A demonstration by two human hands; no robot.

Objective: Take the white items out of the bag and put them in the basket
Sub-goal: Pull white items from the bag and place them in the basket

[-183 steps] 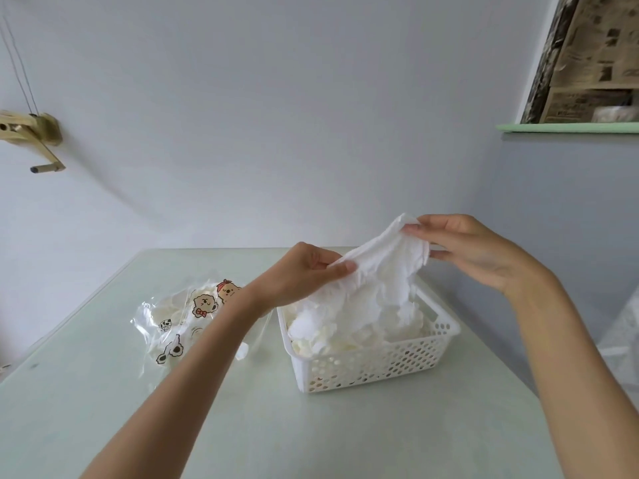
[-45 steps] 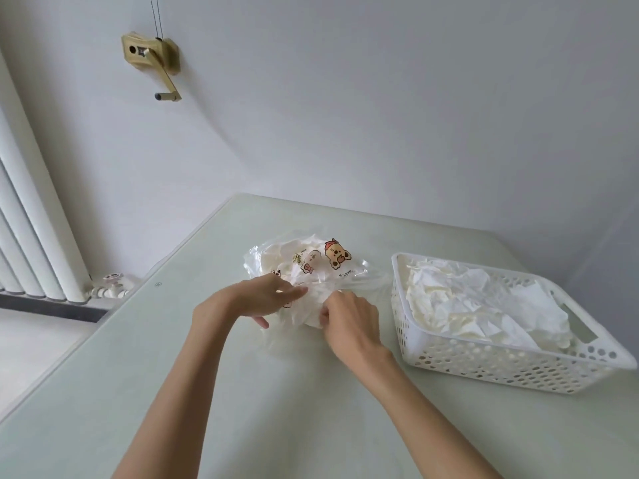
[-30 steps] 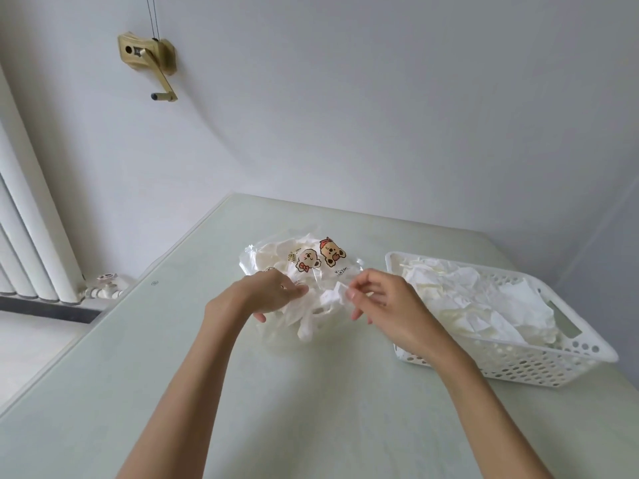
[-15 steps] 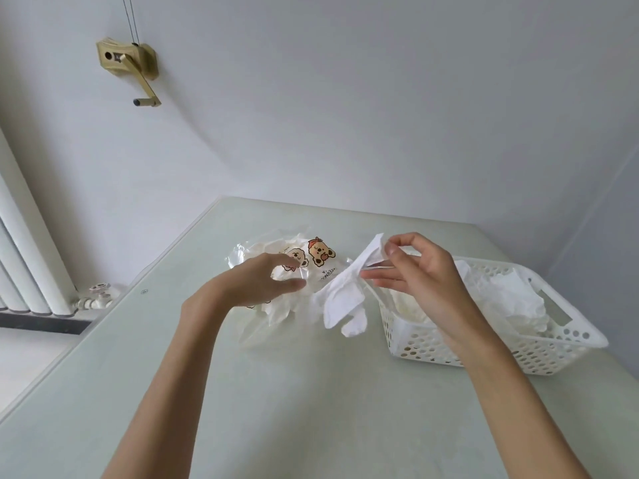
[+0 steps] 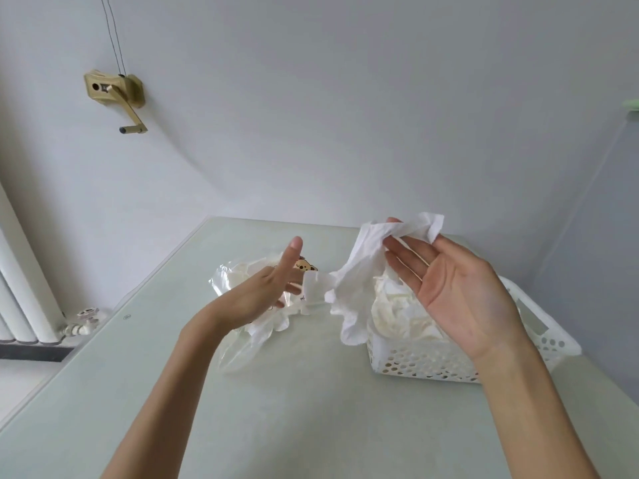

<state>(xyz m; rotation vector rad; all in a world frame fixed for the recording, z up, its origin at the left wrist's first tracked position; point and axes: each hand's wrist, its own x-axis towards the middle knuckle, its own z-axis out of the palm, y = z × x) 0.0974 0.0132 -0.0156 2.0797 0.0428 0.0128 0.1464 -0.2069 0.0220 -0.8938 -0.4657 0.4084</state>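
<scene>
Your right hand [image 5: 460, 288] is raised palm-up above the near-left part of the white perforated plastic basket [image 5: 432, 357], and its fingertips [image 5: 394, 229] pinch the top of 1 crumpled white soft sheet [image 5: 359, 271]. The sheet hangs from that pinch, its lower end drooping just outside the basket's left wall without reaching the table. A strip of the same white material [image 5: 313, 288] runs from it across to your left hand [image 5: 266, 292].

Your left hand is held over the clear plastic bag with cartoon bear prints [image 5: 238, 281], fingers straight and spread, the forefinger pointing up. Whether any finger actually grips the white strip beside it, you cannot tell from this view.

The bag lies flat on the pale green glass-topped table [image 5: 294, 409], about midway along its width and toward the far edge, just left of the basket. More white crumpled items [image 5: 266, 326] show inside it and spill at its near opening below your left wrist.

The basket stands toward the table's right edge and holds a heap of white crumpled sheets [image 5: 401, 312] that rises roughly to its rim.

On the wall at far left hangs a brass-coloured crank fitting [image 5: 117, 95], and a white radiator [image 5: 20, 278] stands by the floor.
</scene>
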